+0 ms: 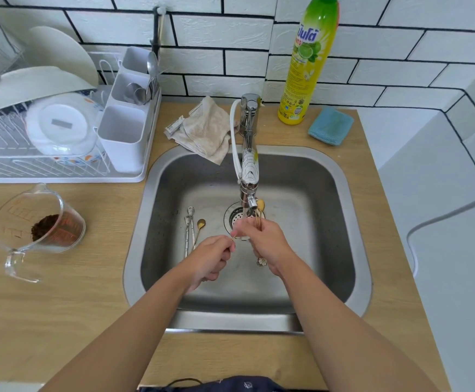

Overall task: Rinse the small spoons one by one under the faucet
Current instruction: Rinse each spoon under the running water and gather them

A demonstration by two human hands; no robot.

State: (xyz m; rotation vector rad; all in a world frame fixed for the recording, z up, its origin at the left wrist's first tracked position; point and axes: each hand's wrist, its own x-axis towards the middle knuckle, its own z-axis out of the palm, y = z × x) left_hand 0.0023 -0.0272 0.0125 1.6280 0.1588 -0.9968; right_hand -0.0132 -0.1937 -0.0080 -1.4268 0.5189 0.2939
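Water runs from the faucet (pixel 248 176) into the steel sink (pixel 157 222). My right hand (pixel 264 244) grips thin gold spoons (pixel 259 210) under the stream; one bowl shows beside the spout, and a flower-shaped handle end hangs below my palm. My left hand (pixel 212 258) pinches the end of a thin gold handle, its fingertips meeting the right hand's fingers. Three more small spoons (pixel 192 227), two silver and one gold, lie on the sink floor left of the drain.
A dish rack (pixel 41 142) with bowls and a cutlery holder stands at the left. A glass measuring jug (pixel 36 230) with brown powder sits on the wooden counter. A beige cloth (pixel 206 128), a yellow detergent bottle (pixel 307 66) and a blue sponge (pixel 331 125) lie behind the sink.
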